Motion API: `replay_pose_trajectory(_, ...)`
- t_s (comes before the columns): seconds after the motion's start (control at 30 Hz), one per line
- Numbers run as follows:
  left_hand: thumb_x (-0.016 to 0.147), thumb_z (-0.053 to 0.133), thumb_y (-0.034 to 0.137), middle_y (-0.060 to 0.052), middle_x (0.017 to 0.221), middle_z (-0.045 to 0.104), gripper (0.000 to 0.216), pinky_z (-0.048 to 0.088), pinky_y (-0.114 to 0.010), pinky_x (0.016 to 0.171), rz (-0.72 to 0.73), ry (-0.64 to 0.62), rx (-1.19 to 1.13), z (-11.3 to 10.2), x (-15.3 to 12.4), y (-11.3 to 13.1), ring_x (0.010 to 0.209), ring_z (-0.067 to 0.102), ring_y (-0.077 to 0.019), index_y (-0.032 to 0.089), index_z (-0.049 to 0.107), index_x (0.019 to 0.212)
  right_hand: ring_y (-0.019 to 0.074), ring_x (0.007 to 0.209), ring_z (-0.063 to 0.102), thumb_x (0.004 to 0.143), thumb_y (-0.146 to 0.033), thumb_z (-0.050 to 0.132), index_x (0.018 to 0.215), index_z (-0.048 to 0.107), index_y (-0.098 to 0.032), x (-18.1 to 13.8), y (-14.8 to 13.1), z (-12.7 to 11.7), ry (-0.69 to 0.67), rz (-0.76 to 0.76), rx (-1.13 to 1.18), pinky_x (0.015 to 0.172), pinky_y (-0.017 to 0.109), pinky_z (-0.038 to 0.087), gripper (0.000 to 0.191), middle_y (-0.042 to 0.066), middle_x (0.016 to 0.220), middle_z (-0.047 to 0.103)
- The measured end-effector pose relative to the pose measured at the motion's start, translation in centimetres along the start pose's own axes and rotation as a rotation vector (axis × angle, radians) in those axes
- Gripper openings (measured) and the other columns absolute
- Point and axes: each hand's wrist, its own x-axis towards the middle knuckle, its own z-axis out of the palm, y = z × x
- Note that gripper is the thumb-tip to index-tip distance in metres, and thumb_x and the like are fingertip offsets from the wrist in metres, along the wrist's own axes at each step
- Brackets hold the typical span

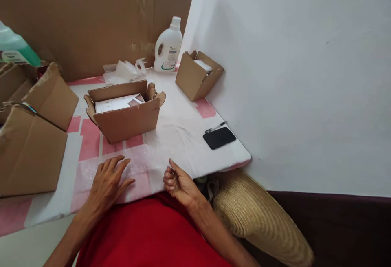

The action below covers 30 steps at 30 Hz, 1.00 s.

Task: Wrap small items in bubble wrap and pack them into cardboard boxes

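Bubble wrap [134,169] overhangs table edge under left hand [106,183].

A plain white wall [305,75] flanks the desk [183,128], with a brown cardboard sheet [85,18] standing behind it.

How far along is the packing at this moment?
Done: an open box already holds a white item. In hand: the left hand lies flat on a bubble wrap sheet at the table edge; the right hand is curled beside it, apparently empty. Left: nothing lies on the wrap, and the box is unsealed.
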Motion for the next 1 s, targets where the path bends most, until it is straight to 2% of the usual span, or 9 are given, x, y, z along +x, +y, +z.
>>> replay_pose_trajectory(0.17, 0.097, 0.05, 0.032, -0.008, 0.106, 0.074, 0.022, 0.045, -0.039, 0.084, 0.051, -0.123, 0.04, 1.2, 0.4, -2.1, 0.094, 0.065, -0.0253, 0.024, 0.07, 0.104, 0.0054, 0.04, 0.044, 0.077, -0.048, 0.085, 0.063, 0.061, -0.016, -0.1, -0.6, -0.1, 0.024, -0.059, -0.074, 0.038, 0.017, 0.029, 0.042, -0.003, 0.052, 0.058)
replay_pose_trajectory(0.3, 0.098, 0.048, 0.032, -0.007, 0.104, 0.074, 0.025, 0.047, -0.036, 0.08, 0.071, -0.125, 0.008, 0.9, 0.5, -2.3, 0.091, 0.065, -0.0234, 0.024, 0.071, 0.1, 0.0099, 0.051, 0.055, 0.082, -0.061, 0.075, 0.074, 0.069, -0.016, -1.1, -0.4, 0.4, 0.029, -0.429, -0.353, 0.042, 0.02, 0.038, 0.046, 0.003, 0.067, 0.067)
replay_pose_trajectory(0.43, 0.099, 0.045, 0.032, -0.006, 0.1, 0.075, 0.031, 0.05, -0.036, 0.08, 0.07, -0.119, -0.065, 0.9, 0.6, -2.9, 0.089, 0.066, -0.0219, 0.024, 0.074, 0.095, 0.0194, 0.083, 0.067, 0.091, -0.052, 0.069, 0.098, 0.073, -0.02, -1.0, -0.8, 1.0, -0.069, -0.971, -1.044, 0.068, 0.031, 0.056, 0.032, 0.007, 0.096, 0.073)
replay_pose_trajectory(0.53, 0.097, 0.047, 0.034, -0.005, 0.096, 0.076, 0.03, 0.052, -0.035, 0.081, 0.037, -0.117, -0.187, 0.5, 1.2, -3.5, 0.089, 0.069, -0.0211, 0.024, 0.075, 0.093, 0.0296, 0.117, 0.06, 0.084, -0.038, 0.081, 0.117, 0.071, -0.022, 0.9, -1.8, 1.1, -0.19, -1.208, -1.758, 0.102, 0.049, 0.049, 0.039, 0.012, 0.122, 0.07)
replay_pose_trajectory(0.6, 0.095, 0.05, 0.037, -0.005, 0.092, 0.075, 0.028, 0.054, -0.032, 0.081, -0.025, -0.134, -0.326, -0.2, 1.7, -3.7, 0.087, 0.069, -0.0193, 0.023, 0.074, 0.09, 0.034, 0.115, 0.061, 0.083, -0.034, 0.082, 0.105, 0.075, -0.018, 2.2, -2.7, 1.2, -0.176, -1.214, -2.089, 0.105, 0.057, 0.044, 0.027, 0.014, 0.108, 0.075)
replay_pose_trajectory(0.7, 0.092, 0.056, 0.042, -0.004, 0.089, 0.074, 0.027, 0.054, -0.03, 0.079, -0.145, -0.202, -0.517, -2.1, 2.6, -3.4, 0.084, 0.069, -0.018, 0.022, 0.072, 0.084, 0.0345, 0.111, 0.062, 0.088, -0.04, 0.077, 0.1, 0.077, -0.017, 2.8, -4.4, 1.8, -0.113, -1.258, -2.151, 0.098, 0.053, 0.046, 0.026, 0.014, 0.094, 0.076)
replay_pose_trajectory(0.83, 0.092, 0.054, 0.046, -0.002, 0.087, 0.072, 0.03, 0.051, -0.029, 0.077, -0.231, -0.354, -0.592, -4.7, 3.6, -2.9, 0.083, 0.066, -0.0178, 0.021, 0.068, 0.083, 0.0222, 0.102, 0.067, 0.1, -0.037, 0.062, 0.113, 0.073, -0.021, 1.8, -6.0, 3.4, -0.344, -1.195, -2.131, 0.089, 0.036, 0.049, 0.024, 0.008, 0.109, 0.076)
replay_pose_trajectory(0.93, 0.094, 0.048, 0.049, 0.0, 0.083, 0.067, 0.035, 0.048, -0.027, 0.073, -0.22, -0.521, -0.575, -5.4, 4.8, -3.5, 0.079, 0.062, -0.016, 0.021, 0.066, 0.083, 0.0173, 0.091, 0.07, 0.104, -0.028, 0.054, 0.127, 0.066, -0.024, 1.6, -4.7, 4.9, -0.397, -1.098, -2.211, 0.079, 0.028, 0.05, 0.027, 0.004, 0.107, 0.077)
replay_pose_trajectory(1.0, 0.096, 0.043, 0.05, 0.002, 0.078, 0.064, 0.038, 0.047, -0.025, 0.068, -0.162, -0.613, -0.522, -5.3, 6.0, -4.5, 0.073, 0.059, -0.015, 0.021, 0.063, 0.081, 0.0175, 0.086, 0.069, 0.104, -0.029, 0.055, 0.129, 0.063, -0.024, 2.2, -2.6, 5.9, -0.415, -1.142, -2.289, 0.075, 0.028, 0.049, 0.028, 0.003, 0.101, 0.076)
